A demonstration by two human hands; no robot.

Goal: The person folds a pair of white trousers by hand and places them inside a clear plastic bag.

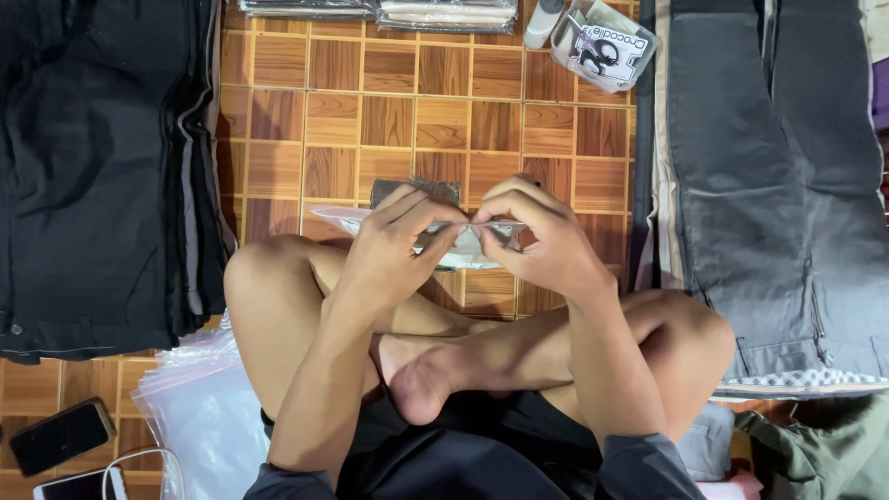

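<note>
Left hand (394,243) and right hand (530,236) together, pinched on clear plastic bag's (463,248) top edge above crossed legs; black stack (102,167) left, grey trousers (769,185) right; open floor (417,120) ahead.

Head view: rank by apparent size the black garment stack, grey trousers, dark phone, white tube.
1. black garment stack and grey trousers: both fill a side of the frame and run off it, too close to rank.
2. dark phone.
3. white tube, partly cut off.
</note>
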